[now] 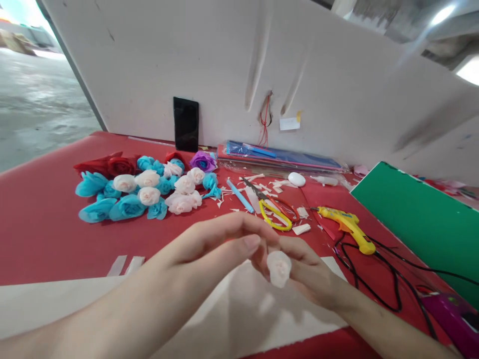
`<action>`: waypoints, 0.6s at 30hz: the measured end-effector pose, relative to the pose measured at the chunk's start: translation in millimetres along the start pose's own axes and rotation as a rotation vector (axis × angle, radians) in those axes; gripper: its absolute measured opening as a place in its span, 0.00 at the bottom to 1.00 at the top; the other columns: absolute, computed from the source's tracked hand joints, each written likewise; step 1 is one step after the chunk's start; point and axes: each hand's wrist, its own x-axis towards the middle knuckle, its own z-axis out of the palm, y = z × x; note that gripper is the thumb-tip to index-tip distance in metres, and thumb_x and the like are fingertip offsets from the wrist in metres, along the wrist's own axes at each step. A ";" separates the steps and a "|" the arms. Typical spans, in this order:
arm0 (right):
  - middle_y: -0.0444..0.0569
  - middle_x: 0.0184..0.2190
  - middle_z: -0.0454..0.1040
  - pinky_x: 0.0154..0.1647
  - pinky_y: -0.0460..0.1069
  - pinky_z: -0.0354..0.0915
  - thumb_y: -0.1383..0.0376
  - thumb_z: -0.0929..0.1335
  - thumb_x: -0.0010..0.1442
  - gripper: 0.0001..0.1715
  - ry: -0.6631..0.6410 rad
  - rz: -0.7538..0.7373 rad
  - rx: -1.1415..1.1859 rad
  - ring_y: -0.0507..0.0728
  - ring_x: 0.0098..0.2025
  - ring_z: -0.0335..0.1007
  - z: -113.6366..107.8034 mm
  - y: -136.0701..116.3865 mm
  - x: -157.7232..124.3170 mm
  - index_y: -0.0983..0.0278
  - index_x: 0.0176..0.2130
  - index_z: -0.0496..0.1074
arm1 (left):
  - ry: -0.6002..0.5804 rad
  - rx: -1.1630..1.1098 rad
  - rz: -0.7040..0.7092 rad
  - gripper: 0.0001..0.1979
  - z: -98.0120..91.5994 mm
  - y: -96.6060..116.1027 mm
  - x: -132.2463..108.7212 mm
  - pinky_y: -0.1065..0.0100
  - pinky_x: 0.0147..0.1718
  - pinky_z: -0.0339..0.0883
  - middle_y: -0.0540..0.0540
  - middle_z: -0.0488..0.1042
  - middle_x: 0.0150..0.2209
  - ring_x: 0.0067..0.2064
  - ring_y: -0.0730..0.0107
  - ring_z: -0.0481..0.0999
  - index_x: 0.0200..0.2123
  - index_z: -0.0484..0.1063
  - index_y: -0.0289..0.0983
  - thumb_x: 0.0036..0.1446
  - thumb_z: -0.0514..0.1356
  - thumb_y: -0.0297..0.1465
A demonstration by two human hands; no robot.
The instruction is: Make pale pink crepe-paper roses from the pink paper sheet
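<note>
A small pale rose (279,269), white to pinkish with layered petals, sits among the fingers of my right hand (314,279), which are closed around its base. My left hand (220,249) arches in from the left, its thumb stretched toward the rose and its fingers curved over above. There is a gap between that thumb and the forefinger. The left fingertips meet the right hand's fingers, and some of them are hidden there. Below both hands lies a cream sheet (232,309) of thin material, with two short strips (123,265) by its upper edge.
Finished blue, white, red and purple flowers (145,187) lie at the left. Scissors (275,214), a blue pen-like tool (240,196) and scraps lie ahead. A yellow glue gun (348,225) with black cord is at the right, beside a green board (415,224). A phone (186,123) leans on the wall.
</note>
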 end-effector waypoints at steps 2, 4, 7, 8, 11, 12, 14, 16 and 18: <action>0.44 0.34 0.68 0.48 0.50 0.63 0.48 0.68 0.68 0.17 0.045 -0.032 -0.011 0.54 0.40 0.67 -0.5 1.4 0.2 0.57 0.35 0.76 | -0.029 -0.040 0.006 0.07 -1.4 0.2 2.3 0.81 0.38 0.75 0.60 0.84 0.33 0.40 0.70 0.85 0.31 0.82 0.51 0.60 0.63 0.38; 0.44 0.36 0.68 0.47 0.50 0.63 0.48 0.68 0.67 0.17 0.079 -0.065 -0.026 0.55 0.41 0.67 -1.4 2.5 0.7 0.57 0.35 0.75 | -0.059 -0.058 0.009 0.06 -3.5 -1.7 1.9 0.82 0.39 0.75 0.60 0.83 0.34 0.41 0.71 0.84 0.33 0.82 0.51 0.61 0.64 0.39; 0.44 0.37 0.67 0.47 0.51 0.62 0.48 0.67 0.68 0.17 0.110 -0.102 -0.067 0.55 0.41 0.66 -2.1 3.2 1.4 0.57 0.35 0.73 | -0.097 -0.058 -0.034 0.08 -5.3 -5.1 -1.1 0.85 0.36 0.72 0.60 0.79 0.30 0.39 0.74 0.82 0.30 0.80 0.48 0.61 0.66 0.40; 0.45 0.37 0.67 0.48 0.51 0.62 0.49 0.67 0.69 0.17 0.116 -0.113 -0.085 0.56 0.42 0.65 -1.9 3.1 1.5 0.57 0.35 0.73 | -0.120 -0.048 -0.044 0.08 -5.2 -5.8 -1.9 0.85 0.35 0.71 0.60 0.79 0.29 0.38 0.74 0.81 0.29 0.79 0.47 0.61 0.66 0.39; 0.46 0.39 0.67 0.52 0.54 0.60 0.51 0.66 0.70 0.16 0.132 -0.144 -0.145 0.57 0.46 0.65 -0.7 2.5 1.3 0.57 0.35 0.72 | -0.164 0.001 -0.047 0.07 -3.9 -6.5 -2.4 0.84 0.35 0.69 0.59 0.79 0.31 0.36 0.74 0.78 0.30 0.77 0.45 0.61 0.64 0.36; 0.46 0.39 0.67 0.53 0.54 0.60 0.52 0.66 0.71 0.15 0.137 -0.156 -0.165 0.58 0.46 0.65 -0.4 2.2 1.1 0.57 0.35 0.72 | -0.171 0.009 -0.042 0.06 -3.3 -6.5 -2.1 0.83 0.35 0.69 0.59 0.79 0.32 0.36 0.74 0.78 0.30 0.77 0.45 0.61 0.64 0.36; 0.45 0.39 0.67 0.53 0.55 0.59 0.54 0.65 0.72 0.14 0.143 -0.185 -0.205 0.58 0.47 0.64 -0.3 1.7 0.8 0.56 0.36 0.71 | -0.176 0.019 -0.036 0.07 -2.2 -6.4 -1.7 0.82 0.35 0.69 0.59 0.79 0.31 0.36 0.73 0.77 0.30 0.77 0.45 0.61 0.64 0.37; 0.45 0.39 0.67 0.53 0.54 0.58 0.55 0.64 0.73 0.13 0.140 -0.216 -0.247 0.57 0.46 0.64 -0.7 1.3 0.6 0.55 0.36 0.71 | -0.151 0.065 -0.020 0.07 -1.5 -6.3 -1.8 0.81 0.35 0.69 0.59 0.79 0.30 0.36 0.73 0.78 0.30 0.77 0.46 0.60 0.65 0.38; 0.44 0.39 0.67 0.53 0.54 0.58 0.57 0.64 0.73 0.12 0.135 -0.235 -0.285 0.57 0.46 0.63 -1.3 0.8 0.6 0.55 0.36 0.71 | -0.101 0.126 -0.003 0.07 -1.2 -6.7 -2.6 0.79 0.34 0.70 0.58 0.78 0.29 0.35 0.71 0.78 0.28 0.77 0.46 0.58 0.66 0.39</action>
